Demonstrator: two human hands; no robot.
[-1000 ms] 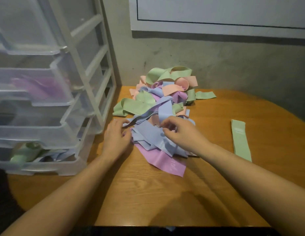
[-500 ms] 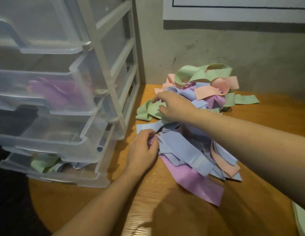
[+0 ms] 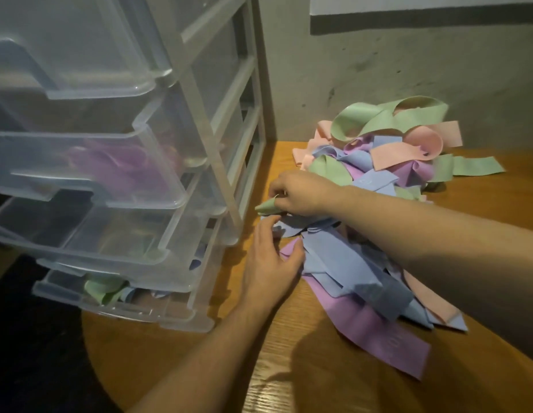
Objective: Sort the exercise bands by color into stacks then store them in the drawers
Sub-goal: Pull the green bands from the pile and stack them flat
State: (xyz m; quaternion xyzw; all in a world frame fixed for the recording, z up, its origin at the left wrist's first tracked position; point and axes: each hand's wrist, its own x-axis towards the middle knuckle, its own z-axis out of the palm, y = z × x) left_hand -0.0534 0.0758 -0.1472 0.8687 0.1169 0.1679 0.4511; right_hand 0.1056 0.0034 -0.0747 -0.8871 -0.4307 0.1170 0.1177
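A tangled heap of green, pink, blue and purple exercise bands [image 3: 387, 162] lies on the wooden table [image 3: 289, 368] against the wall. My right hand [image 3: 298, 193] reaches across the heap's left edge and grips a folded green band [image 3: 265, 207]. Just below it, my left hand [image 3: 271, 263] rests on the near-left edge of the blue bands [image 3: 334, 263], its thumb and fingers pinching them. A long purple band [image 3: 378, 338] sticks out from under the blue ones toward me.
A clear plastic drawer unit [image 3: 134, 162] stands at the left with its drawers pulled out. One drawer holds purple bands [image 3: 125, 165]; the bottom drawer shows green and blue bands [image 3: 104, 289]. The grey wall [image 3: 378, 70] closes the back.
My right hand moved from the heap's front to its left edge and closed on a green band. My left hand stayed at the blue bands. The view swung left, closer to the drawers.
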